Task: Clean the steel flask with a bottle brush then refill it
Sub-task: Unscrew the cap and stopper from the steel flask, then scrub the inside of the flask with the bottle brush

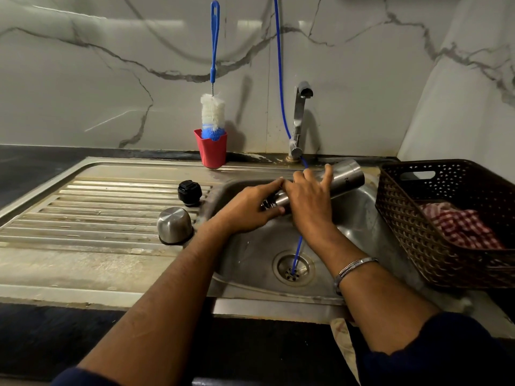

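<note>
The right hand [308, 203] grips the middle of the steel flask [344, 175], and the left hand [250, 210] pinches its open neck. The flask lies nearly level over the sink [359, 218], its long axis running from mouth at lower left to base at upper right. The bottle brush [213, 112] stands in a red cup [211, 151] behind, nearer the left hand, which probably has to let go and fetch it.
</note>
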